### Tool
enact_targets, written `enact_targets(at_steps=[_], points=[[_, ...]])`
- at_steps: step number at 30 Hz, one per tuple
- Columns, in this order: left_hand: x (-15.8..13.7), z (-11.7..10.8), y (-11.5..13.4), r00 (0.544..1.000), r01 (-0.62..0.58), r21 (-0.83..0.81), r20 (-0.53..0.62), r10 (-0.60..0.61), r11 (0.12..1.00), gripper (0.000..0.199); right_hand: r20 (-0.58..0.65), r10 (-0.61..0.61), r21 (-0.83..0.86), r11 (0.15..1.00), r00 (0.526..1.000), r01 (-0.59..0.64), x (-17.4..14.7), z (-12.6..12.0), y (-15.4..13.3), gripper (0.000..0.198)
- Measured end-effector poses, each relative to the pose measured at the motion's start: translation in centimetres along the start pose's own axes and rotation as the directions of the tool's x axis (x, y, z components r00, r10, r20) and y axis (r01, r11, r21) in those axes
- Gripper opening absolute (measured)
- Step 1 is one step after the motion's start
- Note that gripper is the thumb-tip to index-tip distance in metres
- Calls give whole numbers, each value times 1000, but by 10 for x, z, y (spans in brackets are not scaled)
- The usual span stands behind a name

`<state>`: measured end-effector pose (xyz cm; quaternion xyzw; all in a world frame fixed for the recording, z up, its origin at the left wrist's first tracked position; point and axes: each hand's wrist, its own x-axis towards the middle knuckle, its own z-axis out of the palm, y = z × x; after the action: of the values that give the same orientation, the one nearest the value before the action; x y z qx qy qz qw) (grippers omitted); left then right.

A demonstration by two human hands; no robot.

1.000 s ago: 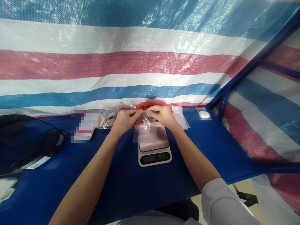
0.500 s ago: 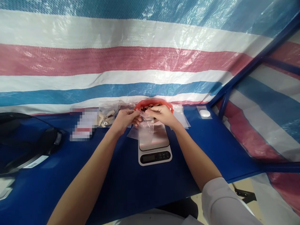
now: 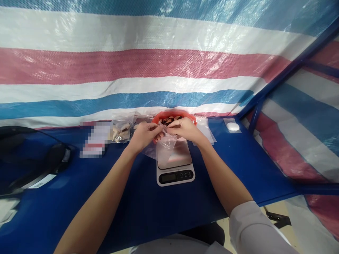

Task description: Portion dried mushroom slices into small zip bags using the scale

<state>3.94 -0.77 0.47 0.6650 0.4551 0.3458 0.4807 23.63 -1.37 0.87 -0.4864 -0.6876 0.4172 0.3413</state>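
Note:
Between my two hands is a clear plastic bag [image 3: 169, 141], its top edge pinched from both sides. My left hand [image 3: 145, 135] grips the left part of the edge, thumb against fingers. On the other side my right hand [image 3: 184, 129] pinches it too. The bag hangs over the steel plate of a white kitchen scale [image 3: 174, 162], whose display looks dark. Just behind the hands, a red basket [image 3: 160, 114] holds dark-edged dried slices [image 3: 172, 120], partly covered by my fingers.
Left of the basket lies a clear bag of pale pieces [image 3: 122, 132], beside a blurred-out package [image 3: 96, 139]. Flat clear bags [image 3: 206, 130] lie right of the basket. A white oval object [image 3: 233, 127] rests further right. Black gear with a strap [image 3: 50, 162] occupies the blue table's [image 3: 137, 211] left side.
The bag's edge is now bunched up between my fingers, and its hanging part looks shorter and more crumpled. Both hands stay in nearly the same place over the scale.

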Motion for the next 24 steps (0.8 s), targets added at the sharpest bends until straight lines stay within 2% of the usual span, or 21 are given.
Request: enact_targets(at_steps=[5,8,10,13,15,16,20,24], points=[[-1,-3,-1,999,-32,101,-4,33,994,37,-32,99,92,991,995,-96,-2,-4,-2,10],[0,-4,-6,996,-57,250,-58,73,967,39,-35,179,221,961,983,-167,-2,-7,0,9],[0,-1,-9,980,-100,360,-128,155,928,37,-40,213,270,943,976,-194,-2,-9,-1,8],[-3,8,-17,918,-230,462,-189,348,857,36,-69,223,278,940,972,-196,-3,-11,-3,6],[-6,16,-24,881,-285,518,-190,434,806,51,-80,219,287,939,973,-187,-2,-11,-4,6],[-7,20,-28,877,-293,537,-178,446,791,59,-79,210,293,939,974,-179,-2,-11,-4,7],[-13,33,-42,902,-281,569,-119,415,773,94,-63,155,289,948,986,-130,0,-10,-2,13],[-14,40,-47,919,-264,564,-100,382,783,114,-16,91,280,956,996,-83,0,-10,-1,17]])
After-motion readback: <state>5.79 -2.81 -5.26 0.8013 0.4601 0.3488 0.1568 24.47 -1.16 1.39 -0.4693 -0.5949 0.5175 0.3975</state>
